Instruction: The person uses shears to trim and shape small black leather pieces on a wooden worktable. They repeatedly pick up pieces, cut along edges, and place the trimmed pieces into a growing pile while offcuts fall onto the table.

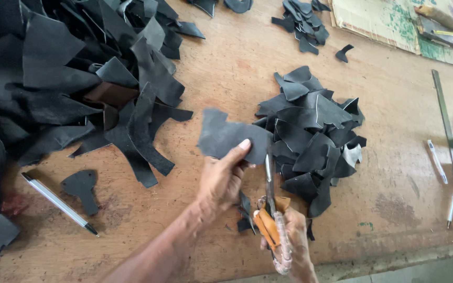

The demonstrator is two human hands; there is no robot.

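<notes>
The leather piece (225,137), dark and irregular, is pinched by its right edge in the left hand (221,178), thumb on top and the other fingers curled shut beneath it, so most of it hangs out unsupported to the left of the fingers. The right hand (289,238) is closed around the wrapped handles of the scissors (270,181), whose blades point up just to the right of the left thumb and look nearly closed at the piece's edge. The risk I see is that thumb: it sits very near the blades, and a slip could nick it. The floppy overhang could also sag or twist and pull the cut off line. Just beyond the blades lies a pile of cut pieces (313,139), which the tips might snag.
</notes>
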